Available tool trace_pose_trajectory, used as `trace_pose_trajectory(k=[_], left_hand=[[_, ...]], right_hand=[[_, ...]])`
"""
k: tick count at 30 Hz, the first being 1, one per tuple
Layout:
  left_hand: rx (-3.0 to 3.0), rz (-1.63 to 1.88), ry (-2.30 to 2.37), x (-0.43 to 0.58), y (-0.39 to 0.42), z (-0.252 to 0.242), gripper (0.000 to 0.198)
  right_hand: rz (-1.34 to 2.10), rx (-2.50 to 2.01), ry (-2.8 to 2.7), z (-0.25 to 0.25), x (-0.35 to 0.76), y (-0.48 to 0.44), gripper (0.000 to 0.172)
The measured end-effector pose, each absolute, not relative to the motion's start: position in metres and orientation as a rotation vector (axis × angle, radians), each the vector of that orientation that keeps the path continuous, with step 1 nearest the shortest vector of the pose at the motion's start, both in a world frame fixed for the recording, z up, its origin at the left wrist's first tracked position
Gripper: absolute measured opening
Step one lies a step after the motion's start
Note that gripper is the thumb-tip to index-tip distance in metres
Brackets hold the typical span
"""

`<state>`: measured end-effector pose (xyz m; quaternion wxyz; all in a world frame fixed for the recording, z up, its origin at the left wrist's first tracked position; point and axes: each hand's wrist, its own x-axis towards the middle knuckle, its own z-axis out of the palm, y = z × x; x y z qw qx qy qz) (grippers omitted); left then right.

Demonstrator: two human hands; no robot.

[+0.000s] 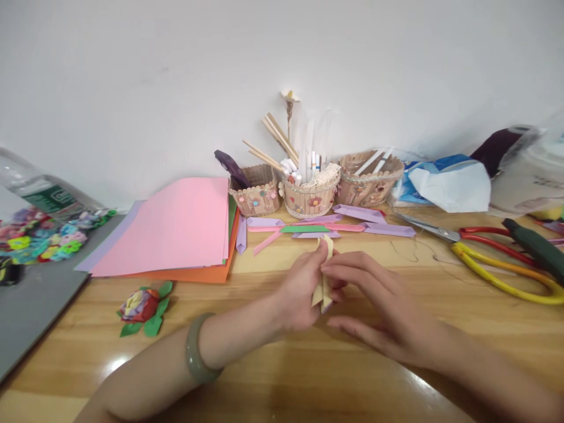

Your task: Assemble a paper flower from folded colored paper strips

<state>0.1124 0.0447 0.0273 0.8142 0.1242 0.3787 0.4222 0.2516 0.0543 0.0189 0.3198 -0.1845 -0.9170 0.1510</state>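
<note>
My left hand (pixel 302 288) is closed around a narrow folded piece of pale yellow paper (pixel 325 291), held upright above the wooden table. The thumb presses on its upper part. My right hand (pixel 388 299) reaches in from the right, fingertips at the paper's right side and thumb held apart below. Whether those fingertips grip the paper is hard to see. Just beyond the hands lie several folded paper strips in purple (pixel 390 230), pink (pixel 267 242) and green (pixel 304 228).
Coloured paper sheets (pixel 171 229) are stacked at left, with a paper flower (pixel 141 308) in front. Three decorated baskets (pixel 312 198) stand along the wall. Large scissors (pixel 484 247) with red and yellow handles lie at right, near a tissue pack (pixel 449 182). A grey board (pixel 39 305) fills the left edge.
</note>
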Motion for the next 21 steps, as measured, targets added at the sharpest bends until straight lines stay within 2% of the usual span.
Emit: trace_pose_trajectory(k=[5, 8, 10, 13, 16, 21], left_hand=[[0.395, 0.881, 0.797, 0.114, 0.044, 0.026, 0.036], [0.644, 0.854, 0.78, 0.112, 0.044, 0.026, 0.031], [0.886, 0.787, 0.819, 0.108, 0.044, 0.027, 0.031], [1.315, 0.789, 0.931, 0.103, 0.046, 0.028, 0.022], [1.575, 0.781, 1.026, 0.101, 0.047, 0.026, 0.04], [1.571, 0.677, 0.996, 0.103, 0.049, 0.022, 0.039]], right_hand=[[0.479, -0.538, -2.345, 0.02, 0.254, 0.056, 0.046], [0.582, -0.612, -2.233, 0.026, 0.257, 0.06, 0.037], [0.546, -0.699, -2.139, 0.03, 0.262, 0.064, 0.031], [0.402, -0.712, -2.19, 0.032, 0.269, 0.069, 0.037], [0.296, -0.603, -2.422, 0.03, 0.272, 0.071, 0.043], [0.257, -0.554, -2.569, 0.026, 0.271, 0.071, 0.044]])
